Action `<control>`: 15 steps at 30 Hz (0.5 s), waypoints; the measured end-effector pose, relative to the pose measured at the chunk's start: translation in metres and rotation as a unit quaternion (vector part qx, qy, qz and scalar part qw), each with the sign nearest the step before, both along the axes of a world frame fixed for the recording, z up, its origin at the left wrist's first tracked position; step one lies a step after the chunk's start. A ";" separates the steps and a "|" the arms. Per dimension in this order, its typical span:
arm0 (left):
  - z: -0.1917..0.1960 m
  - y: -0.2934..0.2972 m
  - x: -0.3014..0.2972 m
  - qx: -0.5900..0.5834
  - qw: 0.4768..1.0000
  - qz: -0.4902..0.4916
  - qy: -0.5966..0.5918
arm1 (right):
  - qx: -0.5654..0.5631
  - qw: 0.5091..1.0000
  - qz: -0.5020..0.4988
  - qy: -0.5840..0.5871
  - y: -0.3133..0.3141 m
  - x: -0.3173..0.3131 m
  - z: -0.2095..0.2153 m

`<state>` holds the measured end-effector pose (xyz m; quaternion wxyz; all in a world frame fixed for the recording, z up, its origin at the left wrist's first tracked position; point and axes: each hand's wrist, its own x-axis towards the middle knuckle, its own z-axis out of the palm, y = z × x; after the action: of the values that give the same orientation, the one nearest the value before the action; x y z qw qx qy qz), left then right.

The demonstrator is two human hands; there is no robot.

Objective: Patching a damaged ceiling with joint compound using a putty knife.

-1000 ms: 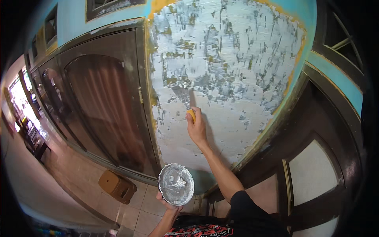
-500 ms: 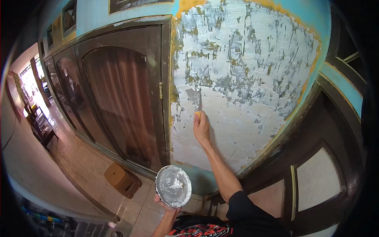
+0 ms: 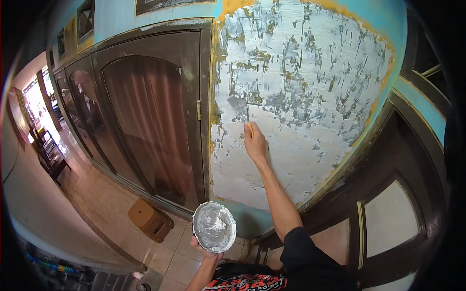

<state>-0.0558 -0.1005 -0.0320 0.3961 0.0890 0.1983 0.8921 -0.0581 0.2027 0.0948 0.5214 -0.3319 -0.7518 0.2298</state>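
My right hand [image 3: 255, 141] is closed round the yellow handle of a putty knife [image 3: 238, 107]. Its wide metal blade lies against the wall panel [image 3: 272, 160], pointing up and to the left. White putty covers this panel, smooth low down and patchy with grey and ochre spots higher up. Below, at waist height, my left hand [image 3: 208, 251] grips a round bowl [image 3: 213, 227] from underneath, and most of its fingers are hidden. Inside the bowl a lump of white putty [image 3: 218, 225] sits, and smears coat the rim.
Left of the panel stands a dark brown door [image 3: 145, 111] with curtained glass. A brown plastic stool [image 3: 149, 219] is on the tiled floor [image 3: 172, 252]. Another dark door [image 3: 388, 203] with pale panels borders the right side. A curved wall [image 3: 53, 194] runs along the left.
My right hand and the putty knife have moved up the wall and slightly right. The bowl in my left hand has shifted only a little.
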 end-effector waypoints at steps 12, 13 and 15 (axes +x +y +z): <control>0.005 0.004 -0.003 0.014 0.998 -0.051 -0.033 | 0.014 0.998 -0.031 -0.055 -0.013 0.008 0.010; 0.005 0.002 -0.004 0.023 0.998 -0.051 -0.027 | 0.016 0.998 -0.032 -0.054 -0.014 0.009 -0.003; 0.006 0.005 -0.002 0.043 0.998 -0.050 -0.015 | 0.050 0.998 -0.030 -0.020 -0.015 0.012 -0.024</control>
<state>-0.0577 -0.0954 -0.0264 0.4388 0.1022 0.1493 0.8802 -0.0463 0.1873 0.0708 0.5287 -0.3327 -0.7622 0.1697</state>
